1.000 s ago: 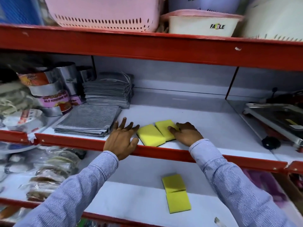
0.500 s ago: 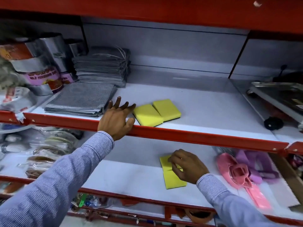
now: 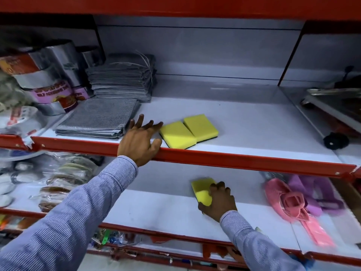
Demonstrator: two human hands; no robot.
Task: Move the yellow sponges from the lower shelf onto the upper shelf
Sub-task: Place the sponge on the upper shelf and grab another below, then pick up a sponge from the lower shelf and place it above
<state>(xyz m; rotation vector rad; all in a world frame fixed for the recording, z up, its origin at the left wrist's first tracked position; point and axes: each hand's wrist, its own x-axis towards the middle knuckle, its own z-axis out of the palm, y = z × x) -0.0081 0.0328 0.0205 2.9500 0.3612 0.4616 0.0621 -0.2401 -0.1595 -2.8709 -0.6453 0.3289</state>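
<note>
Sponges (image 3: 202, 190) at lower centre are gripped by the right hand (image 3: 219, 200); the left hand (image 3: 139, 141) is spread on the upper shelf (image 3: 254, 159). One could be dropped if pinched unevenly.

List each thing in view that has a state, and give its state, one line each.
Left hand: open, resting on the upper shelf edge.
Right hand: grip closed on lower sponges.
Upper sponges: lying flat, side by side, touching.
Grey cloths: stacked flat.
Foil rolls: stacked, wrapped.
</note>
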